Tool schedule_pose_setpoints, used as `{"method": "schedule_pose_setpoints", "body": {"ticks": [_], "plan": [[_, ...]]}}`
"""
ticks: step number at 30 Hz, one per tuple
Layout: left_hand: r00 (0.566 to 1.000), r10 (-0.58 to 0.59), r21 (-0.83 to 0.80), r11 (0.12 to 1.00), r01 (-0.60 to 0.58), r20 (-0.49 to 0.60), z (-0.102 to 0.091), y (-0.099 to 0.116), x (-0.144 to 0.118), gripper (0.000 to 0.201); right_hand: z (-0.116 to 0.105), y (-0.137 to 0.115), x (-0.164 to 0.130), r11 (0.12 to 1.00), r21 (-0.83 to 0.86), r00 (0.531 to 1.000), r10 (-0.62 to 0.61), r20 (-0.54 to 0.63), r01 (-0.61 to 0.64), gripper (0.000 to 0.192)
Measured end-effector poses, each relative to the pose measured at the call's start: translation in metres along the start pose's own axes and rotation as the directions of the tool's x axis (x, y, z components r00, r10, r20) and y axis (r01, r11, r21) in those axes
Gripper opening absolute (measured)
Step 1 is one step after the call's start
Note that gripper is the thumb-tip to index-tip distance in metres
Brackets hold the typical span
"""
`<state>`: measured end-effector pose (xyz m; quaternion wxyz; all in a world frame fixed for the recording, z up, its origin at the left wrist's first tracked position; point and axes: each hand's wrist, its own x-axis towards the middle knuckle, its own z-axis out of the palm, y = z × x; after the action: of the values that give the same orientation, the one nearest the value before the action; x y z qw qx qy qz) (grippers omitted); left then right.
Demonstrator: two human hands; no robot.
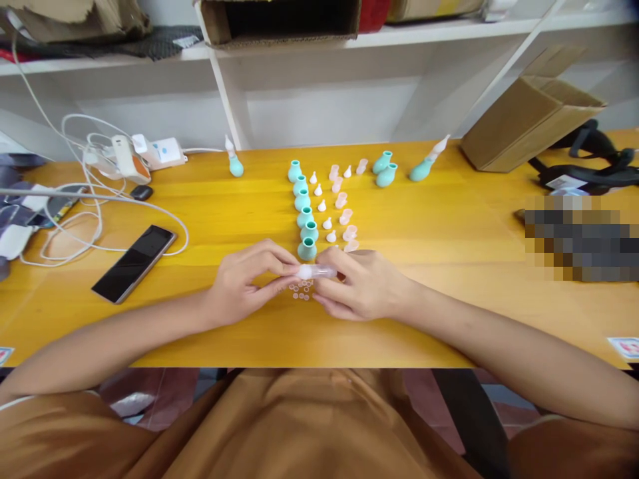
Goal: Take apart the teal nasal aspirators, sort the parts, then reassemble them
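Observation:
A clear nozzle with a whitish end (318, 271) lies sideways between my hands. My left hand (249, 278) pinches its whitish end between thumb and fingertips. Around its clear end, the fingers of my right hand (357, 285) are closed. Several small clear rings (301, 290) lie on the table just below. Beyond my hands runs a column of upright teal rubber bulbs (307, 249). Beside it stand rows of small white cone tips (327, 223) and pale pink connectors (346, 216), the nearest ones partly covered by my right hand.
Two teal bulbs (386, 174) stand farther back. Nasal aspirators with nozzles fitted stand at back left (236, 165) and lean at right (423, 167). A phone (134, 264) and white cables (100, 199) lie left. A cardboard box (529, 123) and black straps (589, 166) are right.

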<state>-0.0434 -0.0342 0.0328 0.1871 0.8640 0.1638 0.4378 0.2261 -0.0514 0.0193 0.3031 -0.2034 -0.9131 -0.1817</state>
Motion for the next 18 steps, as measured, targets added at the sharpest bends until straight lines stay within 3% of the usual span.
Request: {"method": "schedule_pose_setpoints", "body": {"ticks": [7,18], "plan": [[0.996,0.029,-0.099,0.995,-0.021,0.081,0.001,0.0025,-0.0019,0.015,0.0002,-0.0052,-0.0001,0.99,0.071,0.992,-0.124,0.006,0.124,0.017],[0.986,-0.091,-0.218,0.968,0.121,0.143,0.0048,0.0022,-0.0064,0.01,0.0023,-0.0071,-0.0045,0.949,0.308,0.98,-0.122,0.16,0.068,0.024]]}}
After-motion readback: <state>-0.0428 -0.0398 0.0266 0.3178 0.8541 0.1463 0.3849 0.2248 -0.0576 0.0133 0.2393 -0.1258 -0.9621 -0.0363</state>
